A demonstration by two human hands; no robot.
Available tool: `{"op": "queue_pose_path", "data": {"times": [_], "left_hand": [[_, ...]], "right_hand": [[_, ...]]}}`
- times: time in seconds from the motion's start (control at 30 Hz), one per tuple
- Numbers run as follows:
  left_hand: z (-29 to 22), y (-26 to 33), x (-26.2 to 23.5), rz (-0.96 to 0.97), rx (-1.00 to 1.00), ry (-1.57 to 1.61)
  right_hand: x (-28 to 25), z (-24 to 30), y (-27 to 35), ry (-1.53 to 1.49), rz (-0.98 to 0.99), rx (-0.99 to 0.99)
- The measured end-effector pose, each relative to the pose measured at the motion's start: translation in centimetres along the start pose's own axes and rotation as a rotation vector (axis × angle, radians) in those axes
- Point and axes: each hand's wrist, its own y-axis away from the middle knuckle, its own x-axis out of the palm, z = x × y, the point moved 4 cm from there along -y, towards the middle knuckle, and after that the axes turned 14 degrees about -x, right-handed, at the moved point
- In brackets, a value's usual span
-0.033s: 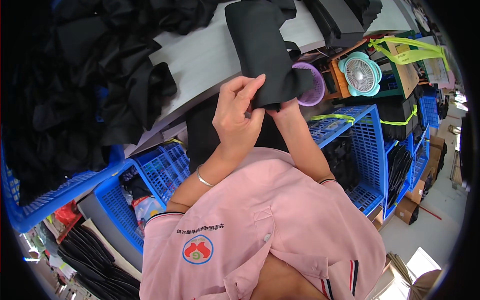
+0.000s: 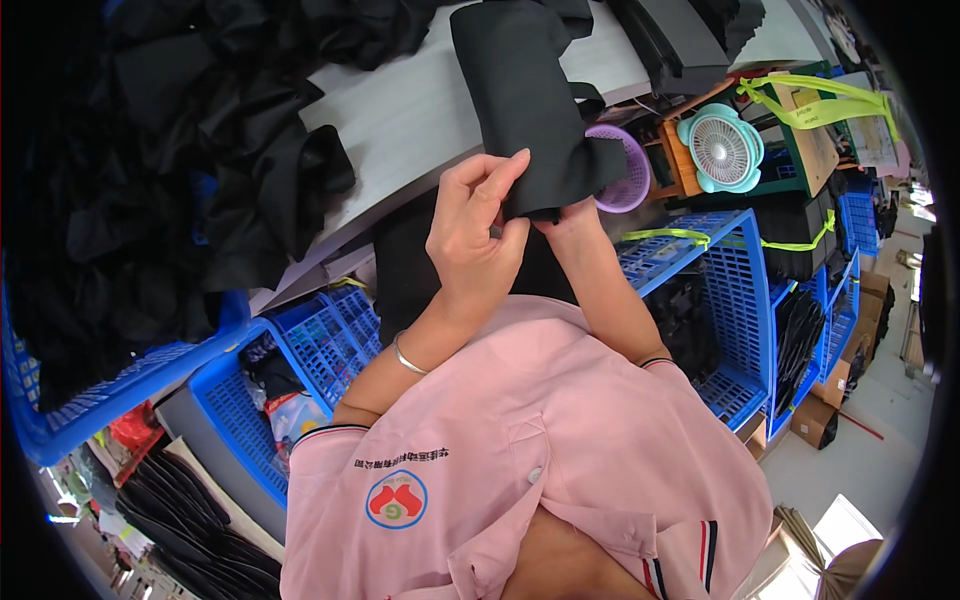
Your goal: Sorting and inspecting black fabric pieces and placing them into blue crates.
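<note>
A black fabric piece [image 2: 530, 110], folded over and smooth, stretches from the pale table toward me, its near end raised off the table's edge. At its lower left edge, my left hand [image 2: 475, 225] is closed, thumb and fingertips pinching the cloth. My right hand [image 2: 568, 222] reaches under the near end from the right. Only its wrist and heel show; the cloth covers the fingers, so their grip is hidden. A narrow black strap [image 2: 587, 98] loops out from the right side of the piece.
Black cloth [image 2: 200, 150] is heaped at left over the table [image 2: 400, 110] and a blue crate [image 2: 60, 425]. More dark pieces [image 2: 670, 45] lie at the far right. A purple basket [image 2: 630, 175], a turquoise fan [image 2: 720, 148] and another blue crate [image 2: 755, 300] stand right of my arms.
</note>
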Motion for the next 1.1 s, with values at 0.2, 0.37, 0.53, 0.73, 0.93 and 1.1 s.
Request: {"op": "queue_pose_path", "data": {"times": [0.2, 0.37, 0.53, 0.73, 0.93, 1.1], "left_hand": [[1.0, 0.3, -1.3, 0.007, -0.028, 0.089], [7.5, 0.7, -2.9, -0.088, -0.119, -0.040], [13.5, 1.2, -4.3, -0.090, -0.664, 0.149], [14.0, 1.6, 0.1, -0.053, -0.780, 0.552], [15.0, 2.6, 4.4, 0.144, -1.007, 0.773], [16.4, 2.5, 5.6, 0.254, -1.094, 0.859]], "right_hand": [[0.9, -0.4, 0.3, 0.160, -0.133, -0.001], [3.4, -1.1, 0.1, 0.712, -0.050, -0.152], [6.1, -1.3, 0.5, 0.713, 0.556, 0.199], [2.8, -4.5, -0.4, 2.254, 0.617, -0.259], [2.7, -4.7, -0.9, 2.273, 0.650, -0.243], [0.2, -5.3, 0.2, 2.244, 0.672, -0.680]]}}
